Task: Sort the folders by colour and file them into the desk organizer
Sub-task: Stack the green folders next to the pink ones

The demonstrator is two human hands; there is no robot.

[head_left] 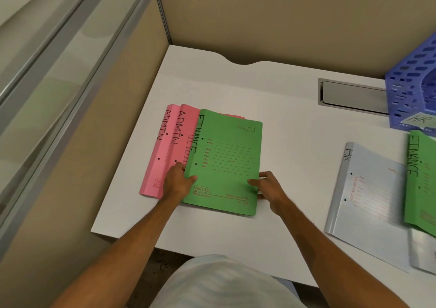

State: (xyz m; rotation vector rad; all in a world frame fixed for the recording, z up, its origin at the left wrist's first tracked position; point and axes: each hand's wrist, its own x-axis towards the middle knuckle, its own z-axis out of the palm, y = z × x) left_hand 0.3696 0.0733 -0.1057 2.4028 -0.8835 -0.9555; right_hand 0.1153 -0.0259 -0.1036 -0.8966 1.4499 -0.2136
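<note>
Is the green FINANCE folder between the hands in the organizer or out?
Out: the green FINANCE folder lies on the desk atop pink ADMIN folders, gripped by left hand and right hand.

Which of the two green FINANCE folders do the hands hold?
The left green folder, lying over the pink folders: left hand and right hand pinch its sides. The right green folder lies untouched on the grey folder.
</note>
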